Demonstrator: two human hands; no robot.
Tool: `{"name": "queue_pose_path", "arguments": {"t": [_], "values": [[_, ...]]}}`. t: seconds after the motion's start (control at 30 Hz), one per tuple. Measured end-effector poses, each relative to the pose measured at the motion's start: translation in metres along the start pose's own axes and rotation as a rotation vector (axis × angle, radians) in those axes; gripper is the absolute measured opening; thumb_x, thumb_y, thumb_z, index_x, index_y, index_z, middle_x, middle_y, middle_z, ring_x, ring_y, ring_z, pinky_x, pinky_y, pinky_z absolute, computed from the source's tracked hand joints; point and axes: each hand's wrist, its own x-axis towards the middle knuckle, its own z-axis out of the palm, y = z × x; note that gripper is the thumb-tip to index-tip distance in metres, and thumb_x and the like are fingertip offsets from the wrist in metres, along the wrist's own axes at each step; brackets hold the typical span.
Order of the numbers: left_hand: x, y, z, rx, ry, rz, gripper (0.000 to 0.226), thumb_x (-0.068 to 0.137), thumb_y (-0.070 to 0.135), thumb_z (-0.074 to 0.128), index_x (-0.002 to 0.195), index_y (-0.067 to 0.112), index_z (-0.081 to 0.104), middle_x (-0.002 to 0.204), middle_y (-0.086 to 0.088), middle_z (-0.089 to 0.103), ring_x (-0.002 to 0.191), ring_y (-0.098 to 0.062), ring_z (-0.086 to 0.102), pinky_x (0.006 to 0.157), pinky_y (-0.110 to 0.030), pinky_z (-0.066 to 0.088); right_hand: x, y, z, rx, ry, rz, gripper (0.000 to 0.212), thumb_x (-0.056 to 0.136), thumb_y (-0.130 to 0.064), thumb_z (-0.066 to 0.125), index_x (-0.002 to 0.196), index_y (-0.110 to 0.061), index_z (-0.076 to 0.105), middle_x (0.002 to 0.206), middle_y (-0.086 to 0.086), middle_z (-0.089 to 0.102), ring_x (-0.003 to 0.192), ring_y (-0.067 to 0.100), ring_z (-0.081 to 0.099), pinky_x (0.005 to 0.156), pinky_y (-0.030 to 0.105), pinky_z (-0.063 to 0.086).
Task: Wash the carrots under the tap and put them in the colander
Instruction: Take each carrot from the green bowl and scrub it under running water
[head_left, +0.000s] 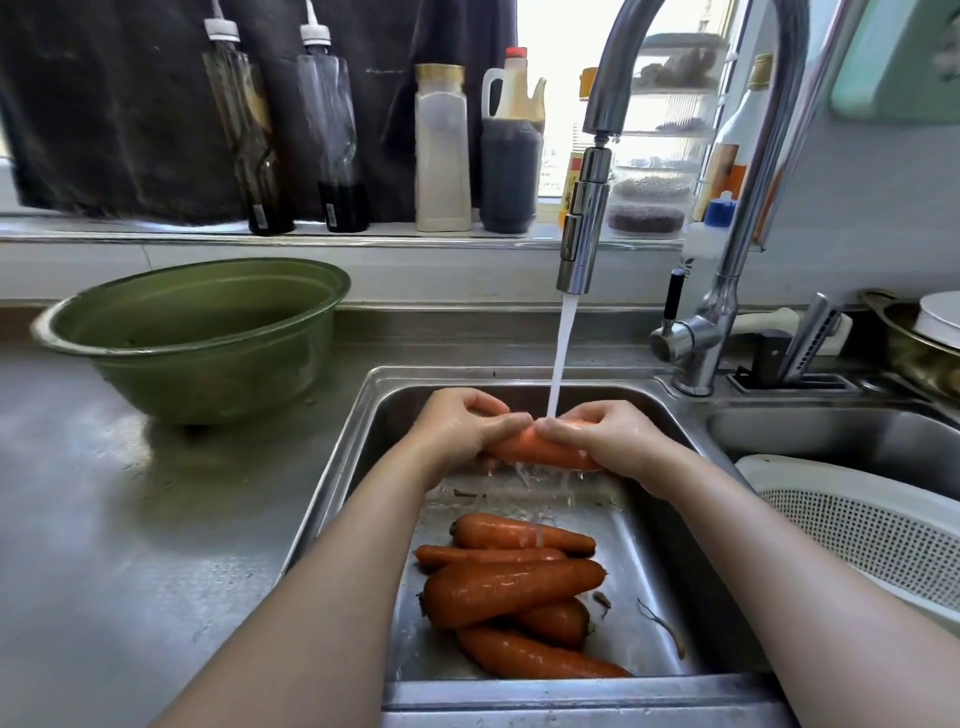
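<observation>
Stainless-steel kitchen worktop (104, 519) beneath a window sill, seen from the head camera. At left, a round olive-green plastic basin (208, 384) stands on the worktop. Behind it on the sill stand two clear squeeze bottles (249, 135) with white nozzle caps, a white rectangular bottle (441, 156) and a dark-filled plastic jug (509, 166) with a red cap.

At centre, a rectangular stainless-steel sink (343, 467) receives both bare forearms. The left hand (462, 431) curls its fingers and thumb round the left end of one orange carrot (540, 452), held roughly level above the sink floor. A white stream of water (561, 358) falls from the chrome gooseneck tap (582, 208) and strikes the carrot between the two hands. The right hand (608, 441) grips the carrot's right end in the same curled manner, its thumb meeting that of the left.

Nearer the viewer, five wet orange carrots (514, 587) lie heaped on the sink floor.

At right, a white perforated plastic colander (883, 525) sits in a second basin (831, 436); no carrot shows in its visible part.
</observation>
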Motion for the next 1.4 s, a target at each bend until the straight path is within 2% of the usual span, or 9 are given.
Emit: {"name": "queue_pose_path", "arguments": {"t": [0.2,0.3,0.43,0.5,0.67,0.77,0.87,1.13,1.4], "values": [[0.004,-0.003,-0.008,-0.414,0.128,-0.195,0.061,0.070,0.023,0.093,0.121,0.004,0.064,0.122,-0.019,0.066,0.097,-0.029,0.072,0.081,-0.042,0.065,0.006,0.009,-0.002,0.208,-0.215,0.073,0.026,0.099,-0.034,0.068,0.124,-0.024,0.069,0.116,0.016,0.071,0.091,0.025,0.070,0.060,0.029,0.053],[0.002,0.003,-0.009,-0.549,0.095,-0.173,0.055,0.085,0.008,0.081,0.134,-0.001,0.059,0.118,-0.020,0.070,0.096,-0.028,0.074,0.071,-0.031,0.065,0.006,0.011,0.000,0.246,-0.267,0.109,0.029,0.101,-0.033,0.066,0.128,-0.023,0.069,0.113,0.015,0.074,0.088,0.023,0.070,0.060,0.030,0.053],[0.001,0.007,0.003,-0.479,0.057,-0.091,0.047,0.090,0.010,0.077,0.133,0.004,0.058,0.118,-0.015,0.070,0.103,-0.029,0.073,0.078,-0.037,0.065,0.005,0.010,0.011,0.021,-0.196,0.099,0.077,0.071,-0.080,0.071,0.123,-0.023,0.071,0.108,0.006,0.075,0.093,0.022,0.073,0.070,0.034,0.058],[0.000,0.008,0.007,-0.473,0.050,-0.074,0.039,0.091,0.013,0.076,0.127,0.012,0.060,0.115,-0.013,0.071,0.100,-0.026,0.074,0.078,-0.037,0.065,0.002,0.003,0.018,0.002,-0.133,0.091,0.077,0.078,-0.084,0.060,0.117,-0.019,0.071,0.106,0.005,0.074,0.096,0.022,0.072,0.077,0.033,0.058],[0.002,0.010,0.011,-0.411,0.116,-0.047,0.045,0.090,0.024,0.080,0.130,0.010,0.065,0.112,-0.011,0.075,0.098,-0.025,0.076,0.079,-0.038,0.065,-0.001,-0.006,0.025,0.225,-0.243,0.089,0.062,0.097,-0.068,0.047,0.125,-0.015,0.064,0.100,0.015,0.076,0.080,0.027,0.076,0.072,0.042,0.063],[0.003,0.011,0.007,-0.405,0.176,-0.052,0.044,0.090,0.026,0.079,0.130,0.013,0.064,0.116,-0.009,0.073,0.103,-0.023,0.072,0.073,-0.031,0.061,0.001,-0.001,0.020,0.383,-0.395,0.128,0.048,0.104,-0.044,0.052,0.141,-0.013,0.055,0.119,0.017,0.074,0.102,0.034,0.074,0.097,0.053,0.058],[0.006,0.007,0.005,-0.358,0.214,-0.046,0.053,0.088,0.034,0.080,0.135,0.015,0.064,0.121,-0.006,0.071,0.112,-0.026,0.067,0.097,-0.043,0.057,0.001,0.000,0.015,0.507,-0.474,0.100,0.037,0.107,-0.022,0.052,0.142,-0.012,0.055,0.126,0.019,0.070,0.113,0.035,0.068,0.105,0.055,0.051],[0.003,0.009,0.012,-0.306,0.200,-0.018,0.048,0.089,0.034,0.080,0.131,0.015,0.065,0.119,-0.005,0.073,0.111,-0.024,0.068,0.098,-0.039,0.054,-0.002,-0.009,0.028,0.339,-0.241,0.119,0.062,0.099,-0.063,0.050,0.127,-0.009,0.061,0.100,0.016,0.078,0.080,0.028,0.076,0.073,0.039,0.061],[0.002,0.014,0.016,-0.348,0.229,-0.062,0.056,0.090,0.037,0.077,0.138,0.017,0.058,0.124,-0.006,0.066,0.115,-0.027,0.064,0.095,-0.039,0.053,-0.004,-0.007,0.016,0.515,-0.437,0.117,0.034,0.106,-0.022,0.055,0.136,-0.006,0.057,0.121,0.018,0.073,0.105,0.034,0.072,0.089,0.046,0.059]]}}
